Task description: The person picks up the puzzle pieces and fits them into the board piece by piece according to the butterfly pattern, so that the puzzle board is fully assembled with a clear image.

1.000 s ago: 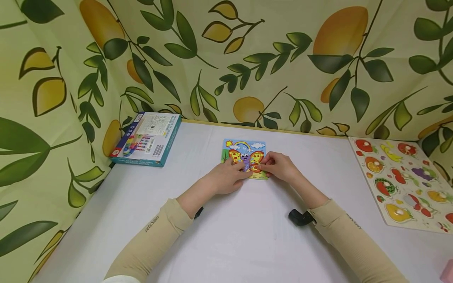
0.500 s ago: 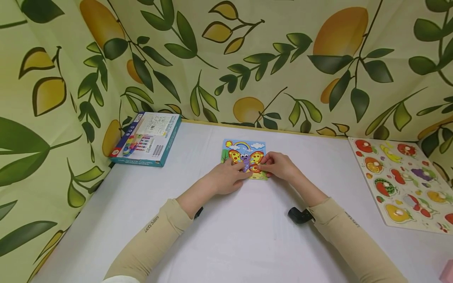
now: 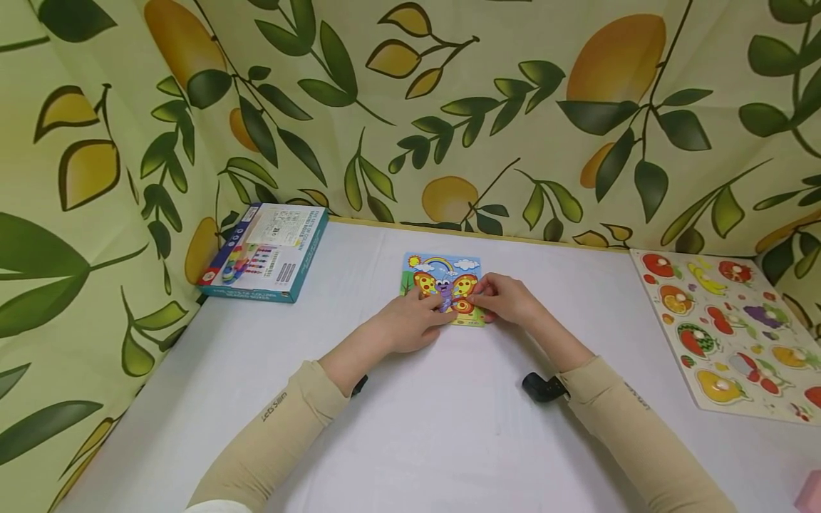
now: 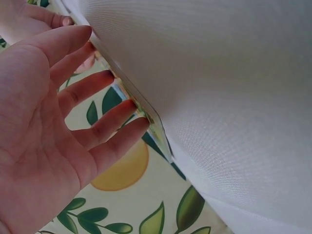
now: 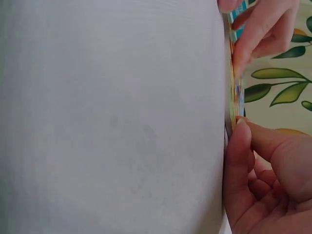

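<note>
A small square picture puzzle (image 3: pixel 458 263) with a purple butterfly, rainbow and sun lies flat on the white table. My left hand (image 3: pixel 413 320) rests across its lower left, fingers extended; the left wrist view has this hand (image 4: pixel 63 112) with fingertips spread along the board's face. At the lower right wing, my right hand (image 3: pixel 509 303) pinches a small orange-edged puzzle piece (image 5: pixel 240 117) between thumb and index finger, close over the board. In the right wrist view, the other fingers of this hand (image 5: pixel 273 175) are curled in. Most of the pinched piece is hidden by the fingertips.
A boxed toy (image 3: pixel 263 249) with teal sides lies at the back left. On the right is a fruit peg puzzle board (image 3: pixel 731 328). A pink object (image 3: pixel 809 491) shows at the lower right edge. Leaf-and-fruit patterned cloth (image 3: pixel 449 128) hangs behind the table.
The right fingertips have shifted slightly up over the butterfly's lower right wing, showing more of its spiral. The left hand and the board have stayed in place.
</note>
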